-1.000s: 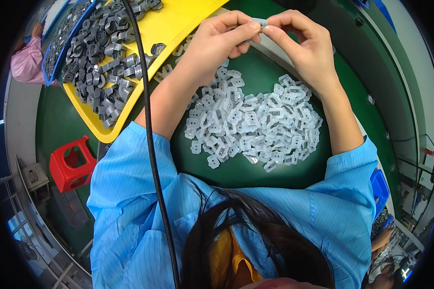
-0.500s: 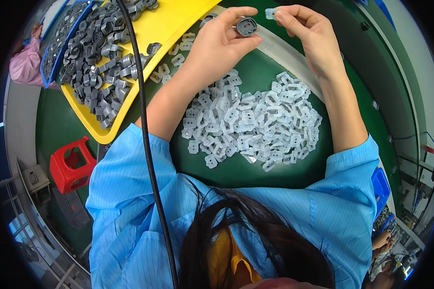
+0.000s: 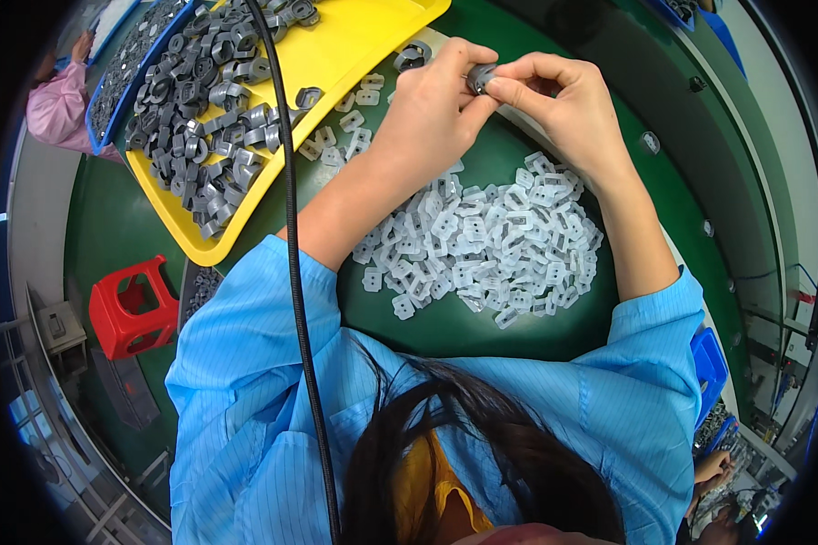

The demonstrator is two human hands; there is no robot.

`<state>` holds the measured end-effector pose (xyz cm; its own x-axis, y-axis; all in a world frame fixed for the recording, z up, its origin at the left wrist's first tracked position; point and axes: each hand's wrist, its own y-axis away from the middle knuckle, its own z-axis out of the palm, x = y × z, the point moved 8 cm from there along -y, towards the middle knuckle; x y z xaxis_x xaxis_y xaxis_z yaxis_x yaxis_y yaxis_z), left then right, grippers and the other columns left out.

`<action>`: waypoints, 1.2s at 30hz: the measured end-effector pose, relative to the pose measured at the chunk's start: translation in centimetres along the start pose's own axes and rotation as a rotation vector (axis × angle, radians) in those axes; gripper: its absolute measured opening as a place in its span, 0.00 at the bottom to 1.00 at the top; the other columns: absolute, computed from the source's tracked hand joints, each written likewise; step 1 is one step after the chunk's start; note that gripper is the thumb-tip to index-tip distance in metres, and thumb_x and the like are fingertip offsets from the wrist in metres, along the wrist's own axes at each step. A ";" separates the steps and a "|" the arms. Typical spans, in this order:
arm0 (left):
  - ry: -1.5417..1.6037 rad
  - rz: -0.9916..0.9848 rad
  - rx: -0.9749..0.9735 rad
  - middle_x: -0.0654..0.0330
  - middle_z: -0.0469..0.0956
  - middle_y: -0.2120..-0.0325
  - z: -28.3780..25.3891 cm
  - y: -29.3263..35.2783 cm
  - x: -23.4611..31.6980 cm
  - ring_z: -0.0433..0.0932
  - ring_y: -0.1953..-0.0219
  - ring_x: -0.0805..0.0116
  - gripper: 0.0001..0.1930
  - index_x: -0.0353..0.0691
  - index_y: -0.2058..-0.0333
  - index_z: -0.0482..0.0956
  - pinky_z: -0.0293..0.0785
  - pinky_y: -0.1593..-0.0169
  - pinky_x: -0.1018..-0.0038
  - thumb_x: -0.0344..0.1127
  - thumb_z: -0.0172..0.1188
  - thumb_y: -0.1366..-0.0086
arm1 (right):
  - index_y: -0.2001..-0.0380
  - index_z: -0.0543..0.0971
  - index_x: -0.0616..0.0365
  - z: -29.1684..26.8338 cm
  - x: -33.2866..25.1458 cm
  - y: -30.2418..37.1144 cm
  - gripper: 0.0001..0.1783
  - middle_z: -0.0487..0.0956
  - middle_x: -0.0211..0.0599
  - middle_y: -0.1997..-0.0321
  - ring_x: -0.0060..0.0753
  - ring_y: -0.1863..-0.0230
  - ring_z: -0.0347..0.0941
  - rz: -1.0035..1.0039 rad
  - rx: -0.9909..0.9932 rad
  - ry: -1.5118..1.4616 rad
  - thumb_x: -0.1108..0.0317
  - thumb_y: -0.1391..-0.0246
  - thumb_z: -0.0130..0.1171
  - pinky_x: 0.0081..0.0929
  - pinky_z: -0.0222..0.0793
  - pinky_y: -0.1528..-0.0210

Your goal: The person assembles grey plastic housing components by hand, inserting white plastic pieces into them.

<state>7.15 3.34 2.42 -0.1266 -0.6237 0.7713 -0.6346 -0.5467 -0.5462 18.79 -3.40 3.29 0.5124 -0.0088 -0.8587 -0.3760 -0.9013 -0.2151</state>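
Note:
Over the far side of the green table, my two hands meet at a small round grey plastic part (image 3: 481,78). My left hand (image 3: 432,107) pinches it between thumb and fingers. The thumb and forefinger of my right hand (image 3: 563,104) press against the part's right side. The white plastic piece seen earlier in my right hand is hidden now, so where it sits I cannot tell. Below my hands and between my forearms lies a heap of similar translucent white plastic pieces (image 3: 500,238).
A yellow tray (image 3: 373,50) of grey plastic parts (image 3: 200,127) stands at the left, with a blue bin (image 3: 103,113) beyond. A black cable (image 3: 291,191) hangs across my left arm. A red stool (image 3: 134,309) is at the left; a co-worker's pink sleeve (image 3: 62,109) shows far left.
My right hand has brought the white piece left to the grey part, and the fingers of both hands now meet there. The grey part has turned, and the view has shifted slightly.

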 end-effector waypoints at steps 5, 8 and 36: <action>-0.007 -0.117 -0.081 0.53 0.79 0.61 0.3 -0.2 -0.2 0.82 0.59 0.68 0.17 0.31 0.55 0.71 0.80 0.56 0.77 0.22 0.63 0.42 | 0.67 0.83 0.62 -1.0 -0.2 -0.3 0.15 0.80 0.30 0.72 0.21 0.67 0.72 -0.072 0.115 0.050 0.62 0.56 0.69 0.23 0.68 0.64; -0.059 0.141 0.010 0.57 0.76 0.61 -0.2 -0.5 1.5 0.79 0.58 0.67 0.17 0.35 0.57 0.75 0.78 0.56 0.75 0.23 0.66 0.46 | 0.62 0.81 0.66 0.1 1.9 -0.6 0.15 0.80 0.33 0.69 0.19 0.67 0.74 0.081 -0.064 -0.336 0.66 0.51 0.66 0.18 0.70 0.62; -0.443 0.510 -0.213 0.65 0.77 0.62 -0.1 -0.4 3.6 0.72 0.54 0.64 0.19 0.45 0.58 0.81 0.61 0.46 0.65 0.34 0.69 0.52 | 0.62 0.78 0.68 0.8 1.0 0.4 0.11 0.80 0.32 0.71 0.17 0.70 0.74 0.294 -0.341 -0.405 0.74 0.50 0.61 0.15 0.70 0.63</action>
<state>6.85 1.38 5.51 -0.1541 -0.9663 0.2062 -0.7202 -0.0330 -0.6929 18.57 -3.47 1.94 0.0649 -0.1738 -0.9826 -0.1547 -0.9746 0.1622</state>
